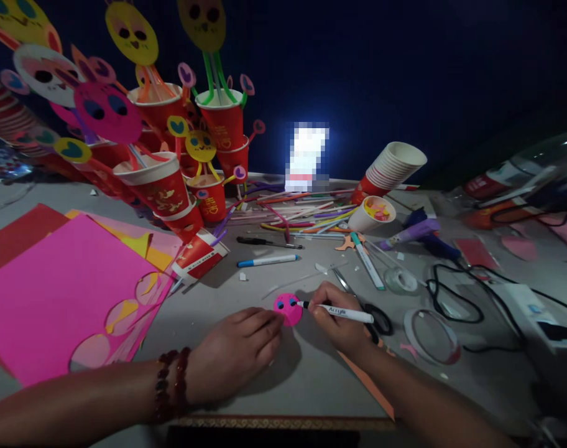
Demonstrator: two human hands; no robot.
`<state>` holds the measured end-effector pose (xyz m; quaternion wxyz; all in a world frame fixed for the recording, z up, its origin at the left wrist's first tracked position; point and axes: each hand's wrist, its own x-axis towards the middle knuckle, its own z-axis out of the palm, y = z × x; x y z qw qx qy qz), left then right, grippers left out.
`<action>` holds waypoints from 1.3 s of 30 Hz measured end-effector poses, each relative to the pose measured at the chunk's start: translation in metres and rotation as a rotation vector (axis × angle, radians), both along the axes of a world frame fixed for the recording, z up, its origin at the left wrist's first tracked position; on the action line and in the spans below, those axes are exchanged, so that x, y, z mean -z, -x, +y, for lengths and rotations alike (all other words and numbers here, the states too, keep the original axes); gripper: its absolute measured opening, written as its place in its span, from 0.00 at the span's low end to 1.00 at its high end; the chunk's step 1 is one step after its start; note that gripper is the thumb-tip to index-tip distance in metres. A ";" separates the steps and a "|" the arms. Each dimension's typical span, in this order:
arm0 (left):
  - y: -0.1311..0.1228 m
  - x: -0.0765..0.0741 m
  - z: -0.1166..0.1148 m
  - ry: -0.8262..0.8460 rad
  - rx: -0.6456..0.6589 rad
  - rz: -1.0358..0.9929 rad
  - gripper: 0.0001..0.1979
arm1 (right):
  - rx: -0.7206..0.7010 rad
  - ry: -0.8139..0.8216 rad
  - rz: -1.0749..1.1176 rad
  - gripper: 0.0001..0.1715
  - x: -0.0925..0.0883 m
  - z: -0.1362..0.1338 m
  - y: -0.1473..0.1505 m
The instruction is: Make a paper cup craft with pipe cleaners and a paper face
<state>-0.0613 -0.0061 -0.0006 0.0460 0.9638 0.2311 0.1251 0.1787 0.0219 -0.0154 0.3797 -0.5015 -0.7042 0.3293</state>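
A small pink paper circle [288, 315] lies on the table before me, with two blue eye shapes and dark marks drawn on it. My left hand [239, 348], wearing dark red bead bracelets, holds the circle's left edge under bent fingertips. Pinched in my right hand [337, 317] is a white acrylic marker [346, 312]. Its dark tip touches or nearly touches the eye on the right. Black-handled scissors [380, 318] lie partly hidden behind my right hand. Beyond the circle are a blue-capped marker [267, 261], a black pen [268, 242] and a green-capped marker [368, 261].
Red paper cups [160, 186] with paper-faced figures crowd the back left. Pink paper sheets [73, 292] cover the left side. Pipe cleaners [306, 214] lie before a glowing, blurred screen [306, 155]. Stacked cups [390, 168], tape rolls [431, 336] and a black cord [456, 317] occupy the right.
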 end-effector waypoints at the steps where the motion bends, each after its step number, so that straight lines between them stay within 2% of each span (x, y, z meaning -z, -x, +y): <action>1: 0.000 0.000 0.000 0.000 0.003 0.003 0.11 | 0.015 -0.008 0.033 0.08 0.002 0.000 -0.001; 6: 0.002 0.000 0.000 0.002 0.014 0.008 0.11 | 0.045 0.011 0.120 0.08 0.010 -0.003 -0.003; 16: 0.001 0.001 -0.001 0.017 0.013 0.014 0.11 | 0.001 0.043 0.031 0.08 -0.004 0.000 0.001; 26: 0.003 0.004 -0.002 0.020 0.015 0.033 0.13 | 0.109 0.107 0.257 0.07 0.017 -0.002 -0.006; 34: 0.000 0.007 0.000 -0.014 0.023 0.023 0.11 | 0.166 0.151 0.366 0.04 0.007 0.001 0.000; 39: -0.001 0.011 0.004 0.063 0.003 -0.079 0.09 | 0.180 0.092 0.406 0.06 0.000 0.000 0.002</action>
